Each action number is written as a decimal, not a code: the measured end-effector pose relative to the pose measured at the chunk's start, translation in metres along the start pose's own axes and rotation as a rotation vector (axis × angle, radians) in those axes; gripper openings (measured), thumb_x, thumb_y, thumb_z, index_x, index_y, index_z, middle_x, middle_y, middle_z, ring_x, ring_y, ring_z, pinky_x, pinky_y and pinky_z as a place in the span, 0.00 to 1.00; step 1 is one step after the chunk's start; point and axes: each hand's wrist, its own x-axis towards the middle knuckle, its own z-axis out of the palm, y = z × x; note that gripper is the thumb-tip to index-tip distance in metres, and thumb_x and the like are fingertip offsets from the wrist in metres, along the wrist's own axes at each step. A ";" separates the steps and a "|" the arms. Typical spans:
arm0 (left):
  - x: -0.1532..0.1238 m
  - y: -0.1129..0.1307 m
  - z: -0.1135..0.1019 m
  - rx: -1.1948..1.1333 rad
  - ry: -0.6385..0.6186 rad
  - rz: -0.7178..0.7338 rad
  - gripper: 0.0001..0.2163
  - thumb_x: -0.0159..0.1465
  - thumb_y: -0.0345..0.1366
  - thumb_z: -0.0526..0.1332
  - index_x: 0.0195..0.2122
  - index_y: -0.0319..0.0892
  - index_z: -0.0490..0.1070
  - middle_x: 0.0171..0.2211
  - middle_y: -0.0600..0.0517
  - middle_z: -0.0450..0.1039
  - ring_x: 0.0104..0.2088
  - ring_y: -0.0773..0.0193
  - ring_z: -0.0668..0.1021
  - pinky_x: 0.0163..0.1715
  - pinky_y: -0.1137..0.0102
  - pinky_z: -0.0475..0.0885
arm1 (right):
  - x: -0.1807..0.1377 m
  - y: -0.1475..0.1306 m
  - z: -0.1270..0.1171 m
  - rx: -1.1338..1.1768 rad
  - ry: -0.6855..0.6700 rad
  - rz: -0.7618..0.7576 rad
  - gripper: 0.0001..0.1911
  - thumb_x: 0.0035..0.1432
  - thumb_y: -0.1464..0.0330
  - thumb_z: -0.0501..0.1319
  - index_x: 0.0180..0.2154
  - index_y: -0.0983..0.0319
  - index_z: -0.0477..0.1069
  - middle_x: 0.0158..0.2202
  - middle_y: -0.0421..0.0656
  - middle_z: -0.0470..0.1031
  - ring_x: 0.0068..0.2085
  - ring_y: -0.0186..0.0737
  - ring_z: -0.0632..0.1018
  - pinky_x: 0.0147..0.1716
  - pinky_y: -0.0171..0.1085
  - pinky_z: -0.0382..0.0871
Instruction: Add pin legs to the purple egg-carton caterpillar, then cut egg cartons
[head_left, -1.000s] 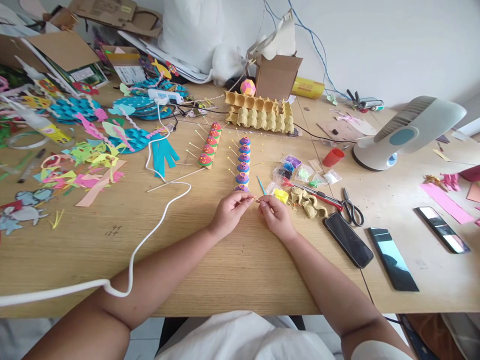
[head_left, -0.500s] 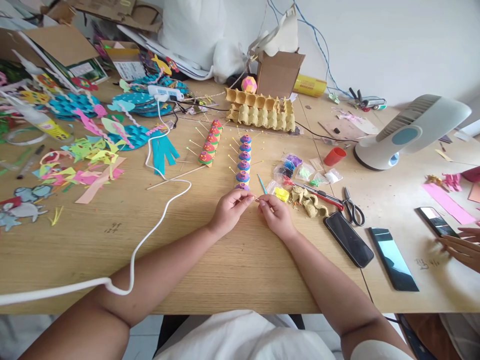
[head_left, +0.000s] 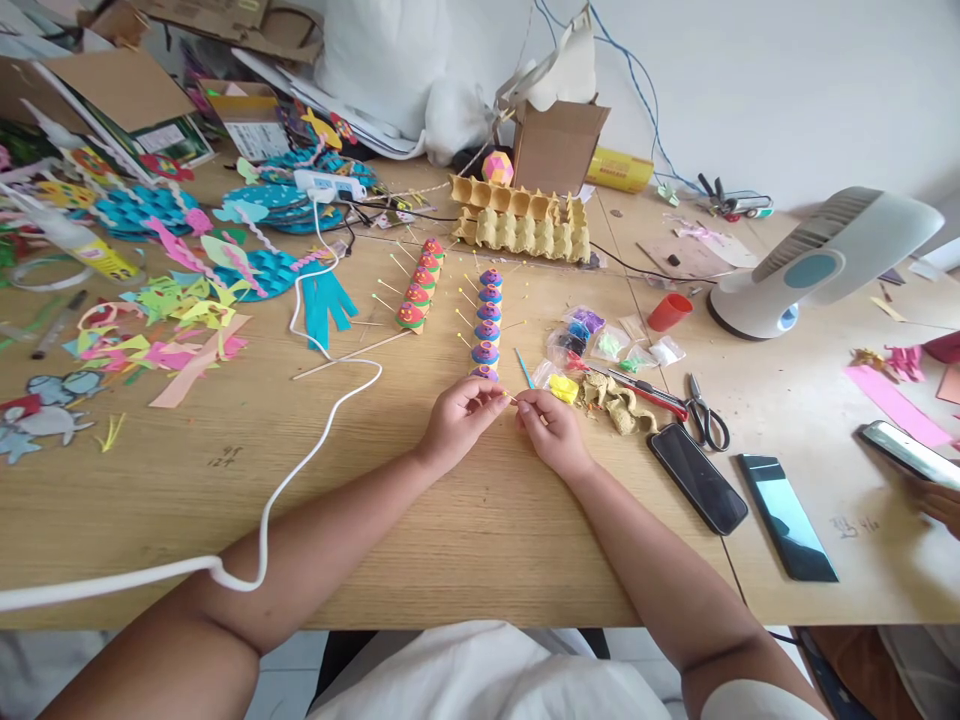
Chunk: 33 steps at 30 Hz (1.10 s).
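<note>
While both forearms rest across the near part of the table (head_left: 480, 560), the left hand (head_left: 463, 425) and the right hand (head_left: 553, 430) meet near its middle, each with thumb and finger pinched on one thin, yellowish piece (head_left: 511, 398) (too small to make out clearly) that spans the narrow gap between their fingertips. Just beyond the left fingertips lies the purple strip (head_left: 488, 312), a row of domes with yellow-tipped pins sticking out on both sides; whether the hand touches its near end I cannot tell. Farther off and to the left lies the red strip (head_left: 420, 288), also with pins. Just beyond the right hand are a blue stick (head_left: 523, 368) and some yellow clay (head_left: 562, 388), with small bags (head_left: 609, 345) behind and carton scraps (head_left: 621, 410) alongside. Next come a cutter (head_left: 666, 402), scissors (head_left: 705, 415) and a dark phone (head_left: 697, 480). At the right edge, a co-worker's hand (head_left: 943, 505) holds another phone (head_left: 909, 450). A white cable (head_left: 304, 465) crosses the left forearm.
</note>
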 end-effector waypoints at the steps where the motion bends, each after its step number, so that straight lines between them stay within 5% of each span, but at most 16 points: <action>1: 0.000 -0.001 0.000 0.008 0.011 0.000 0.12 0.64 0.46 0.67 0.38 0.41 0.78 0.36 0.49 0.79 0.34 0.65 0.78 0.36 0.71 0.73 | 0.000 0.000 0.000 0.002 -0.002 0.000 0.14 0.70 0.58 0.55 0.35 0.58 0.71 0.25 0.39 0.74 0.27 0.36 0.73 0.30 0.36 0.68; 10: -0.001 0.004 -0.003 0.071 0.084 0.012 0.10 0.68 0.42 0.64 0.37 0.40 0.77 0.34 0.51 0.77 0.31 0.68 0.75 0.32 0.73 0.69 | -0.002 -0.001 0.001 0.023 0.054 0.026 0.11 0.68 0.61 0.56 0.37 0.59 0.73 0.24 0.38 0.73 0.25 0.34 0.72 0.28 0.34 0.66; 16: 0.001 0.003 -0.002 0.138 0.071 0.122 0.08 0.67 0.40 0.66 0.37 0.40 0.78 0.36 0.49 0.79 0.33 0.67 0.77 0.32 0.73 0.72 | -0.002 0.005 0.001 0.216 0.241 0.075 0.14 0.69 0.62 0.55 0.53 0.58 0.69 0.25 0.36 0.73 0.26 0.34 0.72 0.30 0.35 0.68; 21: 0.000 0.006 0.000 0.266 0.011 0.308 0.04 0.66 0.36 0.67 0.37 0.41 0.78 0.33 0.51 0.77 0.29 0.70 0.75 0.26 0.75 0.69 | -0.001 0.004 -0.001 0.179 0.048 0.032 0.11 0.66 0.62 0.59 0.35 0.59 0.76 0.32 0.42 0.79 0.35 0.37 0.77 0.38 0.37 0.71; 28: -0.001 0.010 -0.003 0.420 -0.030 0.470 0.02 0.66 0.33 0.68 0.37 0.42 0.77 0.33 0.52 0.77 0.31 0.69 0.76 0.29 0.75 0.69 | 0.000 0.003 0.003 0.313 -0.024 0.142 0.18 0.60 0.51 0.67 0.34 0.60 0.77 0.31 0.42 0.79 0.32 0.37 0.76 0.34 0.36 0.71; 33: -0.001 0.010 -0.003 0.414 -0.034 0.441 0.04 0.66 0.34 0.67 0.41 0.41 0.78 0.35 0.50 0.78 0.30 0.69 0.77 0.27 0.75 0.70 | 0.001 0.005 0.003 0.372 -0.025 0.172 0.20 0.60 0.49 0.66 0.32 0.59 0.77 0.30 0.42 0.79 0.32 0.37 0.77 0.35 0.36 0.73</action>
